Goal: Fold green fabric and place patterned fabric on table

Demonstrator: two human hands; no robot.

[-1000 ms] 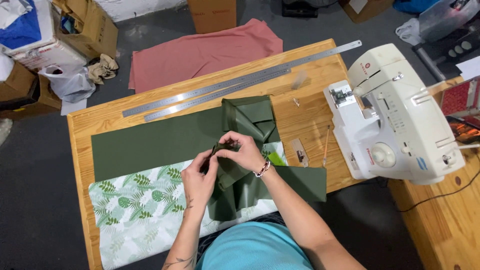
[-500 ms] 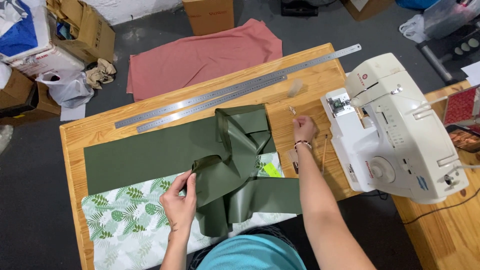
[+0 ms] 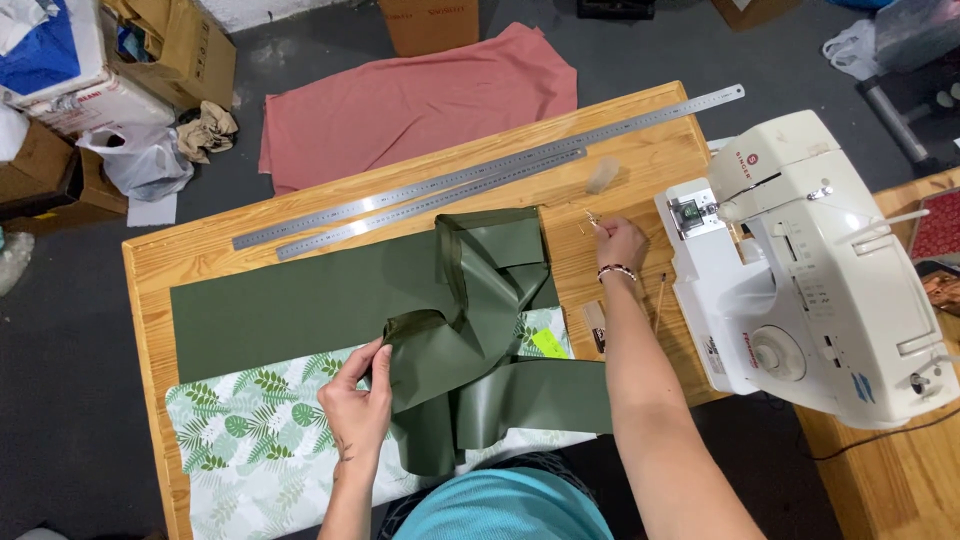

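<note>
A long dark green fabric (image 3: 300,305) lies across the wooden table (image 3: 640,165), bunched and folded in the middle. My left hand (image 3: 355,400) pinches a folded edge of that green fabric near the table's front. My right hand (image 3: 620,243) reaches toward the back right of the table, next to the white sewing machine (image 3: 810,270). Its fingertips close on a small thin metal thing, perhaps a pin (image 3: 590,218); it is too small to tell.
A leaf-print cloth (image 3: 250,440) lies under the green fabric at the front left. Two long steel rulers (image 3: 450,185) lie along the back of the table. A pink cloth (image 3: 410,100), cardboard boxes (image 3: 190,45) and a plastic bag (image 3: 145,160) sit on the floor behind.
My right hand has left the green fabric and reached to the back right beside the sewing machine. My left hand keeps hold of the fabric fold.
</note>
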